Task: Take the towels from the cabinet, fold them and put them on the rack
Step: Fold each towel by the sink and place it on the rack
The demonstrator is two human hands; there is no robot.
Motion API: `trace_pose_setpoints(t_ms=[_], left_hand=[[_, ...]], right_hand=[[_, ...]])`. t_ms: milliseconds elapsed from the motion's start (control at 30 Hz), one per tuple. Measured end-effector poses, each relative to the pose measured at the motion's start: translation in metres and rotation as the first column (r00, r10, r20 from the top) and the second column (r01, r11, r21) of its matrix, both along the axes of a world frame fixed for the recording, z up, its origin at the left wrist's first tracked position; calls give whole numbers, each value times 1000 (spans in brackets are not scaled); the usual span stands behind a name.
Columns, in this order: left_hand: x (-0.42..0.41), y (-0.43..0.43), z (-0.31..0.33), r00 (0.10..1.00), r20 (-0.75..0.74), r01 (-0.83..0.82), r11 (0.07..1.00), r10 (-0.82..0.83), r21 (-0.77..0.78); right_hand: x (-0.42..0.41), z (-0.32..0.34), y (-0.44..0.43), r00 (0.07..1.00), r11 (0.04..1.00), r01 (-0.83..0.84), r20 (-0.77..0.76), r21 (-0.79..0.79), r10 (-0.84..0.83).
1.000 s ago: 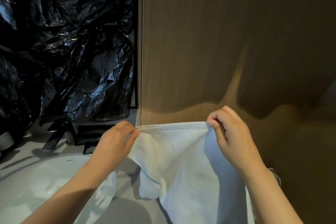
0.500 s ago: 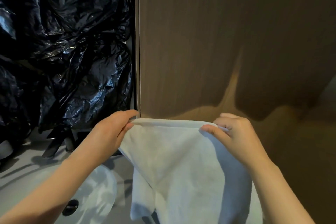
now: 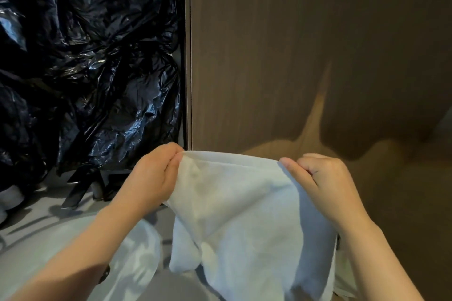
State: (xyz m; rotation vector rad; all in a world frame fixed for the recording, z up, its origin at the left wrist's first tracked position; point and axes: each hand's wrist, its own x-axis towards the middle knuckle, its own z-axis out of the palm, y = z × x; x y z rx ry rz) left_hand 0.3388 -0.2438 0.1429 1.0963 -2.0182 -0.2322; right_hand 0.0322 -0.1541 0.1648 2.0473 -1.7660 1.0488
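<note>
A white towel (image 3: 239, 208) hangs in front of me, stretched between both hands along its top edge. My left hand (image 3: 151, 176) pinches the top left corner between thumb and fingers. My right hand (image 3: 320, 178) grips the top right corner with curled fingers. The rest of the towel droops in loose folds toward the bottom of the view. Behind it stands the brown wooden cabinet door (image 3: 305, 51), which is closed. No rack is in view.
Crumpled black plastic sheeting (image 3: 85, 68) fills the left half. Below it lie a white basin (image 3: 137, 252) set in a pale counter (image 3: 31, 212) and a dark metal fitting (image 3: 78, 188). The cabinet edge (image 3: 187, 56) runs vertically at centre.
The top edge, taut half a second ago, now sags slightly. My right hand's fingers have curled tighter on their corner, and both hands sit a little closer together.
</note>
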Motion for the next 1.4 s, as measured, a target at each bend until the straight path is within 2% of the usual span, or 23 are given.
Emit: trace_pose_setpoints(t_ms=[67, 133, 233, 300, 400, 567, 767, 800, 833, 900, 967, 1067, 1167, 1233, 1333, 1400], left_hand=[[10, 0, 5, 992, 95, 90, 993, -84, -70], [15, 1, 6, 986, 100, 139, 988, -131, -71], [11, 9, -3, 992, -119, 58, 997, -51, 60], [11, 14, -15, 964, -263, 28, 972, 36, 235], [13, 19, -32, 901, -426, 136, 882, 80, 452], [13, 24, -54, 937, -341, 84, 905, 70, 417], [16, 27, -58, 993, -117, 48, 956, -15, 288], [14, 29, -56, 988, -153, 55, 956, -10, 289], [12, 31, -54, 968, -251, 88, 946, -8, 311], [4, 35, -46, 863, -505, 219, 906, -7, 361], [-6, 39, -37, 776, -631, 291, 892, -8, 346], [-16, 42, -26, 770, -638, 224, 931, 13, 289], [-17, 46, -17, 857, -515, 122, 967, 11, 223], [-19, 51, -14, 880, -474, 155, 960, -26, 234], [-26, 59, -14, 856, -510, 252, 928, -82, 274], [-31, 62, -15, 831, -546, 304, 907, -102, 293]], right_hand=[[-6, -2, 2, 1000, 1000, 11, 21, 25, -11], [-9, -5, 2, 999, 999, 31, 13, 40, -31], [-10, -17, 0, 998, 995, 60, 14, 83, -62], [-14, -24, 2, 996, 990, 82, 34, 116, -86], [-20, -30, 6, 994, 988, 82, 55, 128, -90], [-14, -32, 5, 996, 987, 56, 54, 151, -64], [-16, -39, 1, 997, 988, 73, 22, 137, -76], [-17, -41, 1, 995, 985, 93, 15, 143, -96], [-19, -44, 0, 992, 981, 122, 8, 152, -125], [-23, -50, 0, 983, 970, 178, 13, 168, -183], [-25, -57, -2, 979, 963, 187, 47, 194, -200], [-24, -66, -4, 976, 949, 138, 124, 283, -178], [-16, -69, -3, 957, 944, 61, 251, 324, -148], [-1, -65, -3, 936, 935, -98, 351, 340, -30], [37, -53, -8, 921, 888, -294, 354, 355, 163], [60, -44, -10, 898, 855, -367, 378, 366, 224]])
